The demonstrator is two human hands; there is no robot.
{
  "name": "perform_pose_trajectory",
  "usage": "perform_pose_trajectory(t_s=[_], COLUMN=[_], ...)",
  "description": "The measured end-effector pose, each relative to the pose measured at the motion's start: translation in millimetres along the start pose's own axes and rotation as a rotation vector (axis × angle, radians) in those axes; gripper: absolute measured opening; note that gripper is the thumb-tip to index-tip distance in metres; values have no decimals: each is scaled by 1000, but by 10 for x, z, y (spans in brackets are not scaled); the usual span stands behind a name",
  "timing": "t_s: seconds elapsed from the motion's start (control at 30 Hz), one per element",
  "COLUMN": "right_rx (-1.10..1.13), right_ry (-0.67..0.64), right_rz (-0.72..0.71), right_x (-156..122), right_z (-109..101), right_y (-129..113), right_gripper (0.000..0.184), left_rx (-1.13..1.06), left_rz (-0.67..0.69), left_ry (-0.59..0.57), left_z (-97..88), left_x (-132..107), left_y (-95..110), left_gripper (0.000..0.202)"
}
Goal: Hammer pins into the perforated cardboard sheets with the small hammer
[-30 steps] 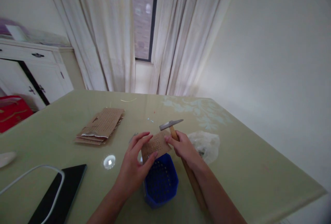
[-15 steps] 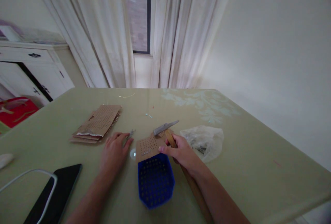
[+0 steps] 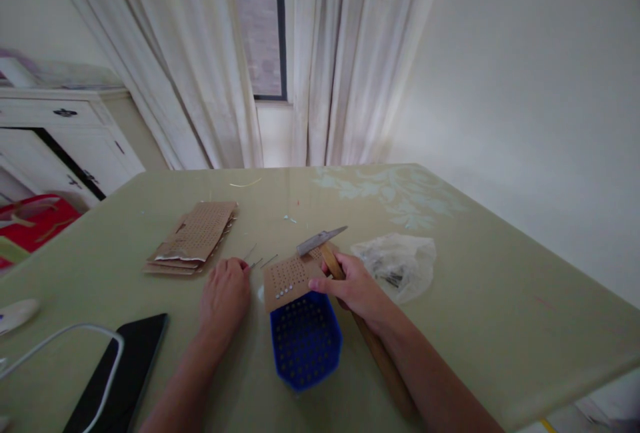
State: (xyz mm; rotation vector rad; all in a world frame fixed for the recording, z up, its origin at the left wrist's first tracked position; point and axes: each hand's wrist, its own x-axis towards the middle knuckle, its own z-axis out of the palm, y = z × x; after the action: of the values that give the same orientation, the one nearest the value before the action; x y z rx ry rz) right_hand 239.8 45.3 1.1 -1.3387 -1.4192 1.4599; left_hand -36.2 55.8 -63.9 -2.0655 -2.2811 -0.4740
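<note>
My right hand [image 3: 357, 289] is wrapped round the wooden handle of a hammer [image 3: 367, 336], its grey head tilted above the far end of a perforated cardboard piece [image 3: 287, 276]. The thumb of that hand lies at the cardboard's right edge. Several shiny nail heads [image 3: 284, 291] stand in the near-left part of the cardboard, which rests on the far rim of a blue plastic basket [image 3: 307, 379]. On the table to the left, my left hand [image 3: 227, 289] has its fingers closed at a thin nail [image 3: 255, 263]; its thumb is mostly hidden. Another nail [image 3: 269, 260] lies just beyond.
A stack of perforated cardboard [image 3: 197, 233] lies at the left, and a clear plastic bag [image 3: 400, 266] with dark thin pieces at the right. A black tablet [image 3: 120, 373], a white cable [image 3: 80, 327] and a white mouse [image 3: 19, 315] occupy the near left.
The fingers of my left hand have drawn closer together, and the nails by them now lie spread apart. My right hand still holds the hammer over the cardboard. The view has shifted slightly.
</note>
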Motion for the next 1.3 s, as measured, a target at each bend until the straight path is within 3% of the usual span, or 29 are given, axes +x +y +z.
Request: perform_pose_trajectory(t_s=[0.3, 0.5, 0.63, 0.73, 0.83, 0.93, 1.3], right_rx=[-12, -15, -21, -12, -15, -32, -58], right_ry=[4, 0, 12, 5, -2, -3, -10], right_rz=[24, -9, -11, -16, -13, -23, -32], right_x=[-21, -13, -4, 2, 2, -8, -11], right_z=[11, 9, 1, 6, 14, 13, 5], right_y=[-54, -28, -19, -24, -35, -48, -38], right_gripper=[57, 55, 54, 53, 51, 49, 49], left_rx=[-7, -138, -318, -635, -916, -919, -891], left_rz=[9, -22, -7, 79, 169, 214, 269], left_ry=[-16, 99, 213, 269, 224, 163, 166], left_z=[7, -59, -252, -412, -507, -527, -531], left_x=[-44, -55, -45, -136, -271, -346, -339], left_y=[-39, 12, 161, 328, 473, 546, 582], left_gripper=[20, 26, 30, 30, 21, 17, 12])
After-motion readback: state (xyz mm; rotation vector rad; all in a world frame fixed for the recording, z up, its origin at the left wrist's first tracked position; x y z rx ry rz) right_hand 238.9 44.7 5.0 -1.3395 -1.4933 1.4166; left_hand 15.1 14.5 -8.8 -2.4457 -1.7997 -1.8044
